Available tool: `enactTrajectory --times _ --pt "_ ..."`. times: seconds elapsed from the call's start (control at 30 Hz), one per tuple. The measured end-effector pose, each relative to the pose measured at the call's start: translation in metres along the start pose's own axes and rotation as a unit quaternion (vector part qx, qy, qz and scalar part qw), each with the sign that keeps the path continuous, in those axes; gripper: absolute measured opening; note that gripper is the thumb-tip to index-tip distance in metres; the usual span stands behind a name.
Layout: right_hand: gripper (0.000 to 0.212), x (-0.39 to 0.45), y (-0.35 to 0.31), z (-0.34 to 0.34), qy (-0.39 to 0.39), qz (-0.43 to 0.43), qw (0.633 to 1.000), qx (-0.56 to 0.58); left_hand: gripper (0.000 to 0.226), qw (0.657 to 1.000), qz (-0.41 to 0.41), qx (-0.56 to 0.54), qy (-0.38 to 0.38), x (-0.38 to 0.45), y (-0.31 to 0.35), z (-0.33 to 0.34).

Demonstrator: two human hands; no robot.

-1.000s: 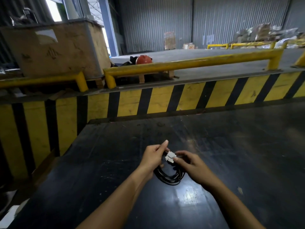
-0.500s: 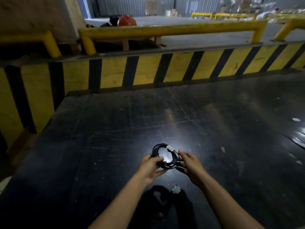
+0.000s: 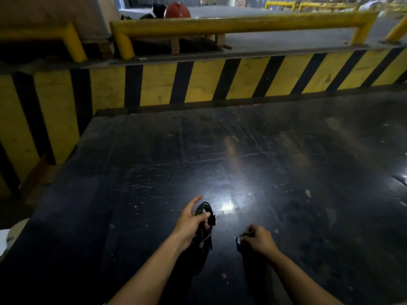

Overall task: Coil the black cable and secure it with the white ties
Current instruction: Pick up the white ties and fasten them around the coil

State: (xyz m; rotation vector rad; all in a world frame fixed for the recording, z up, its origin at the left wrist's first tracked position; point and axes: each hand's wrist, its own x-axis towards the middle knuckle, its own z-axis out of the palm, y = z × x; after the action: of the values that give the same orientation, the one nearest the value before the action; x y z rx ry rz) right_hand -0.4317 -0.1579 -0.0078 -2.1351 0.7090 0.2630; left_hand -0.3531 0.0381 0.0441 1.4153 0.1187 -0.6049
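My left hand (image 3: 190, 222) holds the coiled black cable (image 3: 204, 211) just above the black table (image 3: 242, 155), thumb pressed over the bundle, index finger stretched forward. A bit of white tie shows on the coil's right side by the thumb. My right hand (image 3: 257, 239) is apart from the coil, low on the table to its right, fingertips pinched at a small white tie (image 3: 237, 237) lying on the surface. The lower part of the coil hangs hidden against my left palm.
A yellow-and-black striped barrier (image 3: 198, 82) runs along the table's far edge, with yellow rails (image 3: 242, 22) above it. A red helmet (image 3: 177, 10) sits behind the rail. The table's left edge drops off at about (image 3: 66, 172). Small light scraps dot the right side.
My right hand let go of the coil and moved down-right to the white tie on the table. The left hand now holds the coil alone. The view tilted slightly down.
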Motion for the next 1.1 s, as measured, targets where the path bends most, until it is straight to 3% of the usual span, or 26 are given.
enactTrajectory --times 0.13,0.23,0.33,0.47,0.73,0.93,1.1 --pt "0.007 0.001 -0.051 -0.029 -0.011 -0.029 0.962 0.270 0.023 0.999 0.035 0.024 -0.031 -0.001 0.021 0.007" --pt "0.007 -0.007 -0.102 -0.064 -0.023 -0.116 0.937 0.328 0.010 0.996 0.048 0.031 -0.062 -0.001 0.046 0.019" --pt "0.016 -0.018 -0.142 -0.098 -0.025 -0.197 0.936 0.289 0.014 0.992 0.074 0.011 -0.104 -0.003 0.080 0.032" --pt "0.019 -0.028 -0.176 -0.131 0.032 -0.279 0.937 0.208 0.011 0.980 0.129 0.020 -0.148 -0.007 0.120 0.045" --pt "0.021 -0.039 -0.219 -0.178 -0.005 -0.369 0.929 -0.033 0.015 0.943 0.228 0.165 -0.176 -0.016 0.189 0.050" --pt "0.020 -0.042 -0.236 -0.198 0.002 -0.384 0.922 -0.041 0.017 0.927 0.216 0.227 -0.207 -0.028 0.225 0.051" --pt "0.007 -0.051 -0.241 -0.198 0.040 -0.420 0.906 -0.048 0.022 0.943 0.185 0.176 -0.213 -0.031 0.235 0.055"
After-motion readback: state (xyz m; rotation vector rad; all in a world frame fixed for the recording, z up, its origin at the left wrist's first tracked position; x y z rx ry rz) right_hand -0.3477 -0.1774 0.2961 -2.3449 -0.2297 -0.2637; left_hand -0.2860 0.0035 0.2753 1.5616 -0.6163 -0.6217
